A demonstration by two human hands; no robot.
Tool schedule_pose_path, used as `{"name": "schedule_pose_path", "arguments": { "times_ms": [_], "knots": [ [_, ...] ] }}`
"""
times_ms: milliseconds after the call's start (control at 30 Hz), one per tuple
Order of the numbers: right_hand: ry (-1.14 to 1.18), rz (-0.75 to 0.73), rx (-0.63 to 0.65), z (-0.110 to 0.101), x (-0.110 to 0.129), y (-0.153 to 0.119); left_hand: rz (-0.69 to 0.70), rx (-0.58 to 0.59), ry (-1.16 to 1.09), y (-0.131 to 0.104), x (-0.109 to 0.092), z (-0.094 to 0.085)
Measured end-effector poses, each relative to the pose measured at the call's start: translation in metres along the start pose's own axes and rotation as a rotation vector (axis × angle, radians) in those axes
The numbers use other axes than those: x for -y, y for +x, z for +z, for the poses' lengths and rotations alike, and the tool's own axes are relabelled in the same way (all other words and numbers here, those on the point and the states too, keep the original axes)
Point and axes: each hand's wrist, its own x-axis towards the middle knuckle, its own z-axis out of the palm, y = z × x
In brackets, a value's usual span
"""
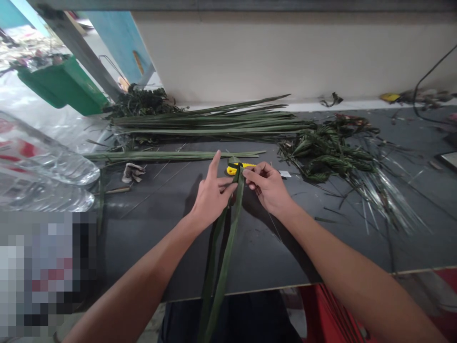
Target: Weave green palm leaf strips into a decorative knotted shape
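Observation:
Long green leaf strips [230, 238] are folded together at their top and hang down over the table's front edge. My left hand [216, 190] pinches the folded part between thumb and fingers, its index finger pointing up. On the right side of the fold, my right hand [266, 183] has its fingertips closed at the leaf. A thin wire or fibre trails below it. Just behind the fold lies a yellow cutter [233, 169], partly covered by the leaf and fingers.
Long leaves [214, 125] lie along the back of the dark table [143, 257]. Braided leaf pieces [332, 147] are heaped at the right. Plastic bottles [43, 162] and a green bin [64, 85] are at the left.

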Motion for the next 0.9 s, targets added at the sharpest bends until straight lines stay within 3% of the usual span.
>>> {"name": "schedule_pose_path", "arguments": {
  "times_ms": [100,267,333,433,533,633,767,900],
  "knots": [
    [0.035,0.010,-0.047,-0.005,0.001,0.005,-0.009,0.120,-0.006,-0.001,0.001,-0.001],
    [0.063,-0.046,-0.112,-0.014,0.001,0.014,-0.106,0.550,-0.076,0.002,0.002,-0.012],
    [0.057,-0.040,-0.101,-0.015,0.001,0.014,-0.109,0.601,-0.041,0.005,0.001,-0.018],
    [0.049,-0.026,-0.053,-0.011,0.001,0.009,-0.032,0.456,0.032,0.008,-0.001,-0.019],
    [0.017,-0.028,0.002,-0.005,0.001,0.002,-0.001,0.254,-0.041,0.007,0.000,-0.012],
    [-0.019,-0.032,0.029,-0.001,0.000,-0.002,0.016,0.154,-0.122,0.004,0.004,-0.004],
    [-0.024,-0.015,0.025,0.000,0.000,-0.003,0.073,0.131,-0.095,0.003,0.010,0.000],
    [-0.009,0.003,0.020,-0.001,0.000,-0.003,0.092,0.203,-0.076,0.003,0.014,0.001]
  ]
}}
